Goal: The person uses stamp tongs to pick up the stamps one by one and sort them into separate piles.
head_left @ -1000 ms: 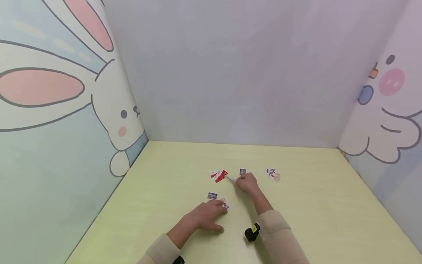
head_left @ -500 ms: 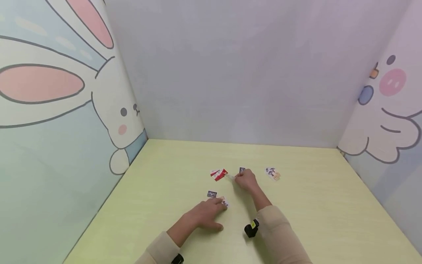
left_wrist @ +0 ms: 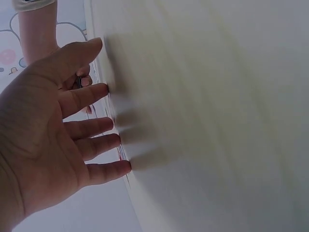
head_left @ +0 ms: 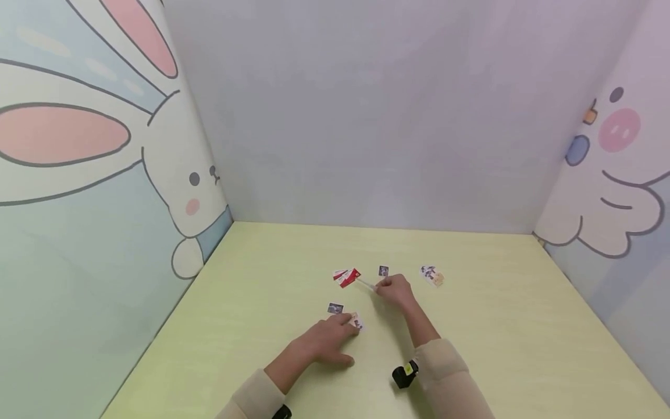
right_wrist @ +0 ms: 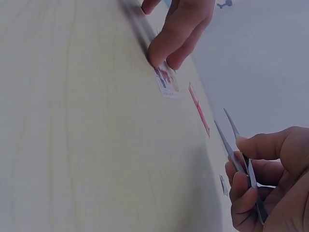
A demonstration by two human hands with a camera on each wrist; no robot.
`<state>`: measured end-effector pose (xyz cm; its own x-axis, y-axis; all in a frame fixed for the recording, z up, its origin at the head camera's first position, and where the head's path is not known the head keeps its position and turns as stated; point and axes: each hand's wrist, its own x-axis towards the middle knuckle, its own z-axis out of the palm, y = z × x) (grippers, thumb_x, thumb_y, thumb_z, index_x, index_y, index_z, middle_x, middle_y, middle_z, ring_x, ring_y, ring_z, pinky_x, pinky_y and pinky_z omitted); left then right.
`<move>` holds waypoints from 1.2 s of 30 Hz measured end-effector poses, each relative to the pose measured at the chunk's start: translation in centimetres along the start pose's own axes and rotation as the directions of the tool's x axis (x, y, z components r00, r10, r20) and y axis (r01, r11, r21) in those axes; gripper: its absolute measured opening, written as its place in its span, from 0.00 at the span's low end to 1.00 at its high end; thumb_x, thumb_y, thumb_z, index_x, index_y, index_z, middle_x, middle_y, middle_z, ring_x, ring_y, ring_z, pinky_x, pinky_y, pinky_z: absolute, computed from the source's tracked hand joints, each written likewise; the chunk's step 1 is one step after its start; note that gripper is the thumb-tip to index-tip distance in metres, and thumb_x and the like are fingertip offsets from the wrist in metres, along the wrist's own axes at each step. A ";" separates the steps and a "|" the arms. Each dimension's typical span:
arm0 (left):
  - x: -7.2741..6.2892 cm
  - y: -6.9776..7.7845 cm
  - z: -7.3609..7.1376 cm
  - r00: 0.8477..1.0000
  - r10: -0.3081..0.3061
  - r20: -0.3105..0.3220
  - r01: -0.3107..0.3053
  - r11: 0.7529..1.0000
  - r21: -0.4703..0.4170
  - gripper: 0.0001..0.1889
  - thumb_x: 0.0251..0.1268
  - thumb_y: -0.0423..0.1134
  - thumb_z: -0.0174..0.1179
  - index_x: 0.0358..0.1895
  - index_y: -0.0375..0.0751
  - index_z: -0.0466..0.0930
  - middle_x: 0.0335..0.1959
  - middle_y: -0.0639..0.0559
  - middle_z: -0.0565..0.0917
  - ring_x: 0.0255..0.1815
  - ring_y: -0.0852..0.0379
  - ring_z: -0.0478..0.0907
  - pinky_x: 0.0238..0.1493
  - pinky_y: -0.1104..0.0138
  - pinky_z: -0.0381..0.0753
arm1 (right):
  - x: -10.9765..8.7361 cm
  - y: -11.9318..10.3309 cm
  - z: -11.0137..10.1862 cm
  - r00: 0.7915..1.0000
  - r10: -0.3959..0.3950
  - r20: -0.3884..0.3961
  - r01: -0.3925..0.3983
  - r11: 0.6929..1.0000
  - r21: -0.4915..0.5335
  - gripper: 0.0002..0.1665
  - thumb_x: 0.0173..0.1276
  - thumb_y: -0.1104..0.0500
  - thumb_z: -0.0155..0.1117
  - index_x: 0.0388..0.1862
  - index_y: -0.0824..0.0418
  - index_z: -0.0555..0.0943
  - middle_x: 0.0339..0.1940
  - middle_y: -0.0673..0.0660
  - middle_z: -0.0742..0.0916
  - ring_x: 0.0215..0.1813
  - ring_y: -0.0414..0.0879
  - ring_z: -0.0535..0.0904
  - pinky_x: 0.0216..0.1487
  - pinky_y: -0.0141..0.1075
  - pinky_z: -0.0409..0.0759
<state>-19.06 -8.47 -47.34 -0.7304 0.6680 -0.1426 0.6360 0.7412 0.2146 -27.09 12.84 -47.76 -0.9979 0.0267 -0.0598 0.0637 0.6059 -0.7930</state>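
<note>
Two hands are working over a pale yellow table (head_left: 497, 326), spaced apart. R hand (head_left: 396, 291) is grasping tweezers (right_wrist: 251, 176), fingers curling round the handle end, thumb pressing one arm; tips are standing apart in right wrist view. In head view the tips are pointing at the red papers (head_left: 346, 277), approx. at their right end; touching or not, can't tell. The red papers are lying fanned, overlapping. L hand (head_left: 327, 340) is resting w/ fingers released, straight & spread, fingertips touching the pale paper (head_left: 357, 320), which is lying partly under them. Near dark paper (head_left: 335, 308) is lying just beyond the L fingers, beside the pale one. Far dark paper (head_left: 384, 270) is lying just past the R hand, & the paper fan (head_left: 431, 276) is lying further right. Prints on the papers are too small to read. Black gadget (head_left: 405, 375) w/ yellow label is sitting by the R sleeve (head_left: 450, 378). Rabbit drawing (head_left: 183, 174) is covering part of left wall.
</note>
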 end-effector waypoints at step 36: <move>0.0 -0.4 -0.1 0.999 0.034 0.008 -0.034 0.999 -0.020 0.28 0.51 0.54 0.66 0.57 0.50 0.78 0.61 0.48 0.71 0.62 0.53 0.66 0.59 0.61 0.67 | -4.9 2.2 -1.3 0.986 -0.051 0.161 0.038 0.996 0.084 0.03 0.53 0.67 0.69 0.29 0.65 0.85 0.22 0.51 0.81 0.23 0.43 0.71 0.24 0.34 0.70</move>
<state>-19.36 -8.76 -47.33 -0.7063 0.6934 -0.1424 0.6555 0.7166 0.2383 -22.10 15.08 -48.45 -0.9843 -0.1332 -0.1161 0.0266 0.5376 -0.8428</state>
